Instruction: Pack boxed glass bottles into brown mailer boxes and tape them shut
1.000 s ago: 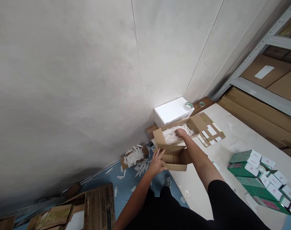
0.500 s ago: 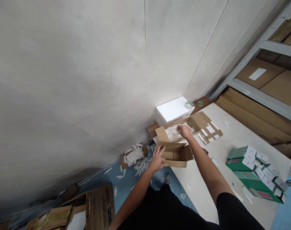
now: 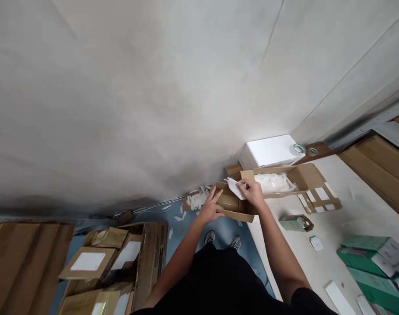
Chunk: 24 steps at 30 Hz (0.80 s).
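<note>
My left hand grips the left side of a small open cardboard box, with fingers over its rim. The box is at the left edge of the table, partly out over the floor. Above its opening, my right hand pinches a thin white paper slip, which looks folded or doubled. Just beyond that hand lies a long open carton holding white, crumpled-looking pieces. The bottom of the small box is partly hidden by the slip and my right hand.
A white box with a tape roll stands against the wall. Green boxes and a small green carton sit on the table. White scraps litter the floor. A large carton of packages stands lower left.
My right hand has come out of the long carton with a white slip and moved over the small box. My left hand stays on that box. The view has turned left.
</note>
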### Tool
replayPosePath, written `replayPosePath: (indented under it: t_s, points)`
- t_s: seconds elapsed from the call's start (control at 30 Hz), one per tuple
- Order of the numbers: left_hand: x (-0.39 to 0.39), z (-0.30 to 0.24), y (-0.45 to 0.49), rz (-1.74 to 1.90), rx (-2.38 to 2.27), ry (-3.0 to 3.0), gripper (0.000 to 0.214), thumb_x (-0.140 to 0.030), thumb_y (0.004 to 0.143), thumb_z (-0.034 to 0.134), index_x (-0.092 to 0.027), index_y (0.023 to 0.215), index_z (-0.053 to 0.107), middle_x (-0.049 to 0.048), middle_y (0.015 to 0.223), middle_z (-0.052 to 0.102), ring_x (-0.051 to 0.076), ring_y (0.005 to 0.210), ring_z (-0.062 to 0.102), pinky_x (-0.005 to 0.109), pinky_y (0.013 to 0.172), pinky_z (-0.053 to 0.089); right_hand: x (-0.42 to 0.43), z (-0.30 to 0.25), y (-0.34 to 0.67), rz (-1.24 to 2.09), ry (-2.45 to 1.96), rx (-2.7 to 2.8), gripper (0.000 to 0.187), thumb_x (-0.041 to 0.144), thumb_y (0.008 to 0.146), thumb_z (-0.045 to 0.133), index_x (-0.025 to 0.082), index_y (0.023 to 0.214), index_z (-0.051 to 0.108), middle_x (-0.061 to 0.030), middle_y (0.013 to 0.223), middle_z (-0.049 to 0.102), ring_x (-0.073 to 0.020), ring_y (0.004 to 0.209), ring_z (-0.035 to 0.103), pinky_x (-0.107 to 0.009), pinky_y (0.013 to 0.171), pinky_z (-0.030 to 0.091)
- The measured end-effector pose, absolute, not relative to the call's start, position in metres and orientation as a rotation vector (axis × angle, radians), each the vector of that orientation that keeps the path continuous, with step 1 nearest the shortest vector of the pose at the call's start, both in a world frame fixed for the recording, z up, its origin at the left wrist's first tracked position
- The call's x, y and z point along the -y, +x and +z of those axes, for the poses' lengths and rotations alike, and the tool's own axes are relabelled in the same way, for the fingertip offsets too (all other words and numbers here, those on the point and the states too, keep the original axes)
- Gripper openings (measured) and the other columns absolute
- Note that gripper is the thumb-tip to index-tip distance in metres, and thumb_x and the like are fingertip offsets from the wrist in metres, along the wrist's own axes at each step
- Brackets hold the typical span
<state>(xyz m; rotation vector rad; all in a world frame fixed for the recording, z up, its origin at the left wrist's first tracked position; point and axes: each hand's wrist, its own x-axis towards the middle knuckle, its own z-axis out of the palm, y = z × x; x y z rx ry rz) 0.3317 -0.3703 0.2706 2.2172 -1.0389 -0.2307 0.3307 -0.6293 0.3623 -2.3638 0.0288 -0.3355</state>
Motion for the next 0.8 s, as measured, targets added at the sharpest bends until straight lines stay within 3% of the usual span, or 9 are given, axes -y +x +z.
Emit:
replayPosePath:
  t_s: [0.17,0.3,0.4,0.53,0.8]
  points:
    - [0.318,0.277,0.329,-0.159,0.836,2.305,0.022,-0.034,0.078,0.087,-0.024,0.097,0.085,-0.0033,0.175,0.013,0.040,0.162,0.002,0.063,0.128,0.026,0.577,0.351,0.341,-0.259,-2.360,0.145,0.025,0.042,0.095,0.058,0.024,0.090,0.075,-0.0049,0.086,0.078,-0.0208,0.075,0.069,-0.029,0.073,0.054]
    - [0.283,0.277,0.328,-0.042,0.677,2.378,0.020,-0.037,0.078,0.087,-0.023,0.093,0.085,-0.0051,0.175,0.013,0.039,0.162,0.002,0.059,0.129,0.026,0.540,0.346,0.355,-0.236,-2.457,0.239,0.019,0.033,0.096,0.058,0.024,0.092,0.074,-0.0051,0.092,0.078,-0.0207,0.083,0.072,-0.028,0.078,0.054]
    - [0.262,0.277,0.326,0.035,0.584,2.422,0.020,-0.038,0.078,0.087,-0.023,0.091,0.085,-0.0052,0.175,0.014,0.040,0.162,0.003,0.058,0.130,0.027,0.511,0.340,0.366,-0.126,-2.545,0.337,0.018,0.027,0.096,0.059,0.025,0.103,0.075,-0.0059,0.104,0.079,-0.0218,0.094,0.073,-0.029,0.085,0.055]
    - [0.242,0.276,0.318,0.069,0.488,2.444,0.022,-0.041,0.081,0.084,-0.022,0.093,0.085,-0.0039,0.175,0.017,0.042,0.161,0.004,0.062,0.128,0.028,0.480,0.332,0.373,0.033,-2.541,0.588,0.030,0.026,0.094,0.063,0.024,0.123,0.072,-0.0082,0.130,0.072,-0.0252,0.116,0.069,-0.035,0.096,0.056]
    - [0.231,0.276,0.304,0.079,0.416,2.467,0.023,-0.042,0.082,0.084,-0.023,0.096,0.085,-0.0021,0.174,0.019,0.042,0.161,0.003,0.064,0.127,0.028,0.481,0.340,0.363,-0.302,-2.442,0.608,0.036,0.030,0.100,0.056,0.024,0.133,0.067,-0.0112,0.139,0.065,-0.0290,0.127,0.060,-0.048,0.110,0.052]
